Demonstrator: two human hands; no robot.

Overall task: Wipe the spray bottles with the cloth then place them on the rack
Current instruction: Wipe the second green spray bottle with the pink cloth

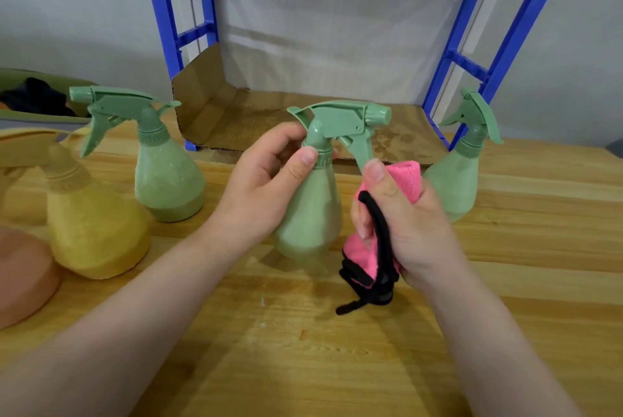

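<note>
Item 1: pale green translucent plastic spray bottle with green trigger head [312, 207], sitting at centre of the light wooden tabletop [337, 349], nozzle pointing toward 3 o'clock. The left hand [266, 184] is gripping it at the neck, thumb across the collar, fingers curling behind.

Item 2: pink fleecy cloth with black edging [367, 251], bunched. The right hand [404, 214] is clenching it just beside the bottle at 3 o'clock, thumb tip touching the bottle's trigger lever.

Item 3: second green spray bottle [165, 177], standing upright at 9 o'clock of the held one, nozzle pointing left.

Item 4: third green spray bottle [462, 174], standing at 3 o'clock, partly hidden behind the right hand.

Item 5: yellow spray bottle [94, 231], at 8 o'clock, blurred.

Item 6: blue metal rack [499, 56], standing at 12 o'clock, brown cardboard sheet [269, 120] lining its bottom level.

No label or writing is showing on any item.
</note>
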